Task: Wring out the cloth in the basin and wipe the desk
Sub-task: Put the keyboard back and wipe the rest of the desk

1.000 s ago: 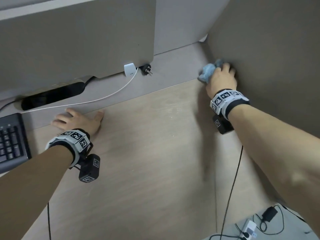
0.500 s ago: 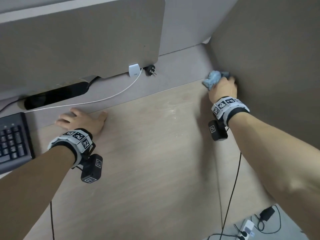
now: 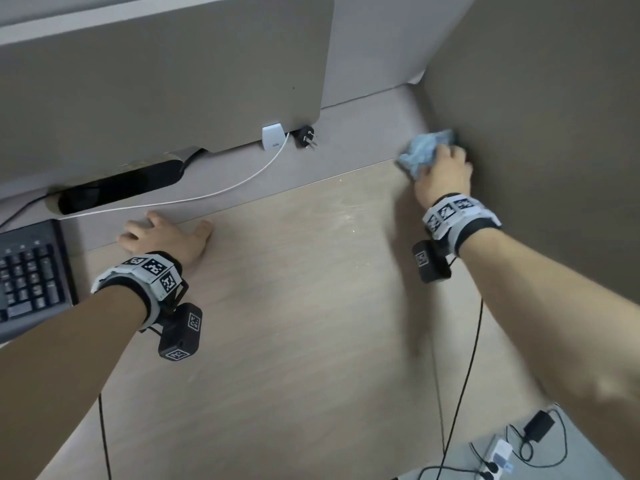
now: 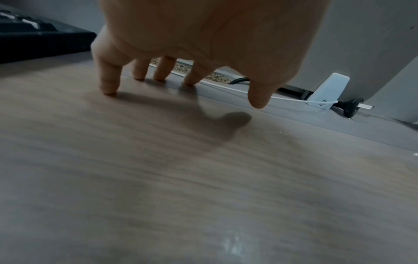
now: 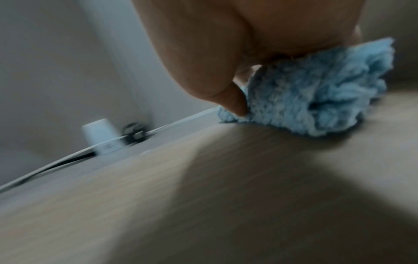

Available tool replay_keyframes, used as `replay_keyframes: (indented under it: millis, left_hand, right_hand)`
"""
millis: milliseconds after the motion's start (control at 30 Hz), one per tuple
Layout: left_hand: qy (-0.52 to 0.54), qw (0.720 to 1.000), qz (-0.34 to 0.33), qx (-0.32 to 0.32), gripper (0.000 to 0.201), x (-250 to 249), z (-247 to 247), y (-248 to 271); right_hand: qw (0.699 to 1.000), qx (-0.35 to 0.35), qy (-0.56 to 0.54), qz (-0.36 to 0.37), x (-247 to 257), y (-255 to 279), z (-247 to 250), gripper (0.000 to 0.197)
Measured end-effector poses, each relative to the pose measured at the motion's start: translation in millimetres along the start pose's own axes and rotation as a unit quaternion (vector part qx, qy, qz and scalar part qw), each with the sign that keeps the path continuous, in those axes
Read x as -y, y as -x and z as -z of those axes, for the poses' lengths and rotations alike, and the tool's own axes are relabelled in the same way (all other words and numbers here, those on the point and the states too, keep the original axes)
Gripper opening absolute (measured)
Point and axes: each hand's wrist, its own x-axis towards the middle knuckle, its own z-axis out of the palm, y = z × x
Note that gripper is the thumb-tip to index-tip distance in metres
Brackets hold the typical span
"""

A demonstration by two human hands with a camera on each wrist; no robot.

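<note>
Clearly we are in the wiping step: our right hand [image 3: 445, 173] presses the blue cloth [image 3: 424, 152] on the desk [image 3: 311, 306] at about 1 o'clock from us, in the far corner just beside the side partition [image 3: 554, 116]. No basin shows in these views, so we judge that the wringing is done. The next move calls, we think, for a long stroke from this corner back toward 6 o'clock or across toward 10 o'clock, with steady downward pressure, and with care near the white cable [image 3: 221, 192] and the loose black plug [image 3: 306, 137] at 12 o'clock.

In the right wrist view the thumb [image 5: 228, 94] is bent down and pushes into the bunched cloth [image 5: 316, 96], so the hand is closed on it; the other fingers are hidden behind the palm.

Our left hand [image 3: 166, 233] holds nothing. Its fingers [image 4: 108, 78] are spread apart and nearly straight, the tips touching the desk beside the keyboard [image 3: 27, 278] at 9 o'clock, as a support.
</note>
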Motion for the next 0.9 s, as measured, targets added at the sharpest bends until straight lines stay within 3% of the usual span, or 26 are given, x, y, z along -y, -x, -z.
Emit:
replay_keyframes:
  millis: [100, 267, 367, 400, 467, 533, 633, 733, 900]
  left_hand:
    - [-0.001, 1.0, -0.02, -0.004, 0.096, 8, 5, 3]
    - [-0.011, 0.997, -0.076, 0.013, 0.075, 29, 17, -1]
    - [-0.018, 0.994, -0.102, 0.022, 0.07, 40, 28, -3]
    - [-0.018, 0.994, -0.107, 0.028, 0.069, 44, 30, -4]
    - [-0.008, 0.991, -0.123, 0.044, 0.067, 53, 35, -4]
    - [0.013, 0.988, -0.148, 0.052, 0.064, 61, 39, -3]
    - [0.051, 0.983, -0.17, 0.05, 0.057, 75, 41, 4]
    - [0.027, 0.981, -0.185, 0.046, 0.047, 90, 41, 15]
    - [-0.021, 0.971, -0.219, 0.096, 0.04, 128, 35, 24]
  right_hand:
    - [0.997, 0.04, 0.059, -0.032, 21, 5, -7, 0.058]
    - [0.977, 0.111, 0.065, 0.169, 123, 83, -49, 0.076]
    - [0.941, 0.192, -0.074, 0.268, 166, 131, -69, 0.065]
    - [0.933, 0.199, -0.148, 0.26, 171, 137, -70, 0.059]
    - [0.938, 0.136, -0.24, 0.207, 168, 132, -64, 0.05]
    - [0.956, 0.074, -0.236, 0.157, 150, 118, -51, 0.042]
    - [0.981, 0.048, -0.162, 0.101, 121, 102, -34, 0.038]
    - [0.989, 0.129, -0.052, 0.05, 123, 117, -33, 0.039]
    - [0.948, 0.27, -0.022, 0.164, 195, 189, -65, 0.059]
